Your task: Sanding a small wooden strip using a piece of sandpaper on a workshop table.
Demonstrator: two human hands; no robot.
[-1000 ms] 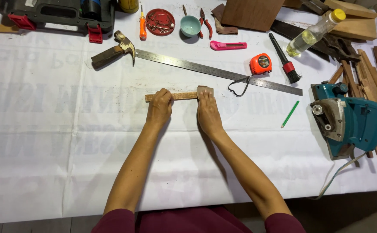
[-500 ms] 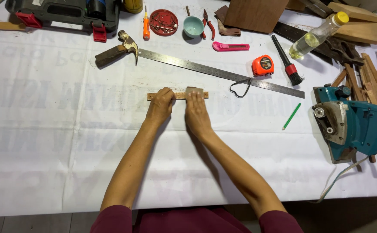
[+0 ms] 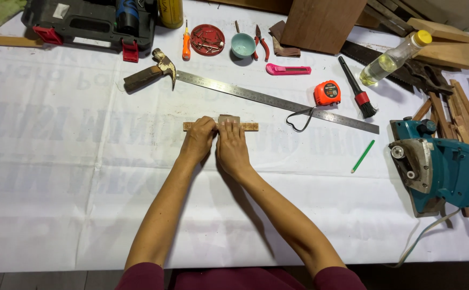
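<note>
Wooden and narrow, a short strip (image 3: 221, 127) lies flat near the middle of the white-covered table (image 3: 57, 177), its length running left to right, and both hands bear on it. The left hand (image 3: 198, 138) is curled over the strip's left part, fingers closed down on it to pin it. The right hand (image 3: 231, 147) sits just beside it, touching or nearly so, its fingers pressed over a small grey-brown sanding block or folded abrasive (image 3: 228, 118) that rests on the strip's top; only the strip's right end shows bare beyond it. As a judgement, the step in hand is rubbing the strip smooth, with the block close to the pinning hand. The next move seems to call for steady downward pressure, a stroke along the grain, and a firm hold so the strip does not slide on the cloth. Farther out, toward the far edge, a long steel ruler (image 3: 277, 102) lies slantwise, with a hammer (image 3: 151, 72) at its left end and an orange tape measure (image 3: 327, 92) beside it. A green pencil (image 3: 362, 156) lies to the right, and a teal power planer (image 3: 438, 166) sits at the right edge.
</note>
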